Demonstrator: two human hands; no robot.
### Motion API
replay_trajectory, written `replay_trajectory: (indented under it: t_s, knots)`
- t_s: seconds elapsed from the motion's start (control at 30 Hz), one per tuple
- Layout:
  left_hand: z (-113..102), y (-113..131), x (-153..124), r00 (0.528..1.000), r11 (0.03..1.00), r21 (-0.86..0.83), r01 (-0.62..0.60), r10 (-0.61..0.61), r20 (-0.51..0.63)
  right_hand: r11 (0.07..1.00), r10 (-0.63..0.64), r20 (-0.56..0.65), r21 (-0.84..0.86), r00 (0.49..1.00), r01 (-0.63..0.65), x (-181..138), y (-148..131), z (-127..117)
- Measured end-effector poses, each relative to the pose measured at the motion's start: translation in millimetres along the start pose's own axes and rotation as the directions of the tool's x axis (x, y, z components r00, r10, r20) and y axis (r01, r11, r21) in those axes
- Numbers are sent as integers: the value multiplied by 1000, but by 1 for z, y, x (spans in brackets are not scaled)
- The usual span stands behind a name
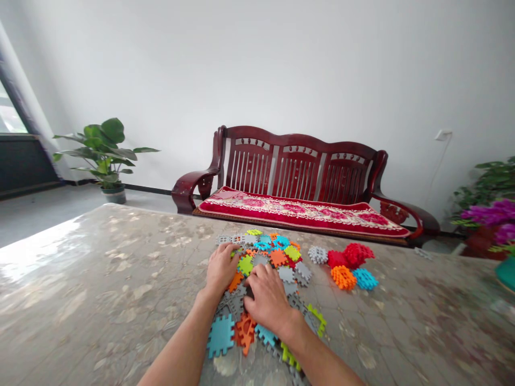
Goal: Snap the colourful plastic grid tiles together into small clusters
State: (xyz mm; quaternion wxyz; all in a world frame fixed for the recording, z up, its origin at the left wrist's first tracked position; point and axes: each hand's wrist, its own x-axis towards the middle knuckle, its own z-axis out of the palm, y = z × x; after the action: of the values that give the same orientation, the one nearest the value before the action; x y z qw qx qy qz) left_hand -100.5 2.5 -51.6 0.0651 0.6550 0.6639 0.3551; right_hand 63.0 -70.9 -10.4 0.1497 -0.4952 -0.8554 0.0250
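Observation:
A pile of flat, toothed plastic tiles (pixel 277 257) in grey, orange, blue and green lies on the patterned table (pixel 100 279). My left hand (pixel 220 267) rests on the pile's left side with its fingers curled down over the tiles. My right hand (pixel 267 301) lies palm down on the pile's middle, fingers bent over grey tiles. What either hand holds, if anything, is hidden beneath it. A blue tile (pixel 220 335) and an orange one (pixel 245 329) lie near my wrists. To the right stands a small built cluster (pixel 349 264) of red, orange and blue tiles.
Beyond the table stands a dark red wooden bench (pixel 298 177) with a red cushion. A leafy potted plant (pixel 105 155) is on the floor at left. Purple flowers (pixel 493 214) and a teal pot rim (pixel 507 272) sit at the table's right edge.

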Motion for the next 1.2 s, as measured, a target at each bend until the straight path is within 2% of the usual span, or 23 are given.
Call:
replay_trajectory:
  t_s: [0.2,0.47,0.67,0.8,0.93,1.07,1.2]
  knots:
    - [-2,2,-1,1000,1000,-3,-1,1,-3,999,-7,-20,-43,1000,6,0,-1,-5]
    - [-3,3,-1,1000,1000,-4,-4,4,-11,994,33,6,-104,999,-32,-4,13,-34]
    - [-4,4,-1,1000,1000,7,-1,1,11,982,184,-37,-24,982,-185,-3,48,-59]
    - [-5,4,-2,1000,1000,24,-2,2,8,938,340,-84,-47,937,-345,-2,68,-67]
    - [-6,6,-2,1000,999,37,8,-9,8,902,432,23,-41,902,-431,-3,74,-69]
    - [-6,6,-1,1000,999,39,14,-15,4,921,387,28,33,921,-388,-2,80,-65]
    - [-3,2,-1,1000,1000,24,-8,9,-1,976,178,-1,129,984,-176,0,89,-50]
